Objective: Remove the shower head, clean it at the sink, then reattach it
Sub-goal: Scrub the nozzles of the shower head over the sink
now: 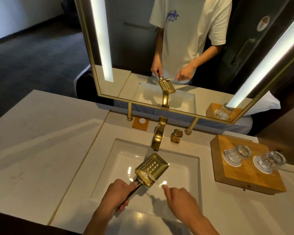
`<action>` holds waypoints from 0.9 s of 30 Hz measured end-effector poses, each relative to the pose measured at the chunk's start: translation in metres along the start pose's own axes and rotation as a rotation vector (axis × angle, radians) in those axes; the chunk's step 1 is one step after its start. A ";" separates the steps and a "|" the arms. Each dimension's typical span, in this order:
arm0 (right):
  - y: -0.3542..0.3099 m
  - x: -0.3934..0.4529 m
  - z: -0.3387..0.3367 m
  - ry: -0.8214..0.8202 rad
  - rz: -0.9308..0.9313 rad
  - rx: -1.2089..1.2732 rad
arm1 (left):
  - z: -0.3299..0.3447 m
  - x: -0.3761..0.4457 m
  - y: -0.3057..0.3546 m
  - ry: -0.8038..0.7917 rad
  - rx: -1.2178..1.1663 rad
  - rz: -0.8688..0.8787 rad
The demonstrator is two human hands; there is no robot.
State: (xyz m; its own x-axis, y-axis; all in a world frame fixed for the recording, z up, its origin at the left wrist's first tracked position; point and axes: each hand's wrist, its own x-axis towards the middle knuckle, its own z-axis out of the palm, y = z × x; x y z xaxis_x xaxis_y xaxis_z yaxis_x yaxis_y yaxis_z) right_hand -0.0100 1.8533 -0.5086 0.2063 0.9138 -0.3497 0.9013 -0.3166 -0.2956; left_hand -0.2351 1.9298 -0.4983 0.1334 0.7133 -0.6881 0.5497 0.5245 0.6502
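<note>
The gold shower head [151, 169] hung over the white sink [193, 168] at lower centre of the frame, spray face up, just below the gold faucet [157, 134]. The left hand [115, 195] gripped its handle, fingers curled around the stem and the thumb laid along it toward the head. The right hand [178, 196], at lower right of centre, pinched a white toothbrush [154, 179], whose blurred bristle end lay on the near edge of the spray face. To the right of the faucet stood a square gold tap handle [176, 135]. At the right of the frame, a wooden tray [241, 173] on the counter carried two upturned glasses [237, 154]. A small wooden coaster [140, 123] sat to the left of the faucet. The mirror [176, 53] above reflected both hands and the shower head.
</note>
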 end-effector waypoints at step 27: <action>0.062 0.038 -0.037 0.095 0.178 0.026 | 0.023 -0.012 0.012 -0.048 0.019 0.035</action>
State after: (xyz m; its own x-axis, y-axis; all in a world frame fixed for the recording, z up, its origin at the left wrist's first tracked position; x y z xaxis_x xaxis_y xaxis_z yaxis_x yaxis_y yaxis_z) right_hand 0.0681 1.8779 -0.5079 0.3978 0.8622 -0.3137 0.8374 -0.4809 -0.2600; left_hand -0.2108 1.9167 -0.4892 0.1920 0.7079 -0.6797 0.5597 0.4899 0.6684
